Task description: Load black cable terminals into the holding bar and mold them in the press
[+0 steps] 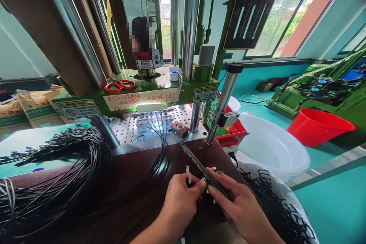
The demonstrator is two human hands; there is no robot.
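Note:
My right hand (236,200) pinches a long dark metal bar (197,162) with a groove along it. The bar points away to the upper left, over the brown tabletop. Beside its near end my left hand (183,198) is closed on small silver metal connectors (188,174), which stick up between the fingers. My left thumb and fingertip press at the bar's edge. More small metal pieces show around both hands' fingertips; whether each is seated in the bar I cannot tell. Black cables (162,156) run from the lit metal mould (153,124) under the press toward me.
A thick bundle of black cables (91,141) lies at left. The green press plate (158,91) carries red-handled scissors (120,85). To the right are a red control box (228,135), a white tub (268,145), a red bucket (320,126) and a bag of black moulded scraps (274,202).

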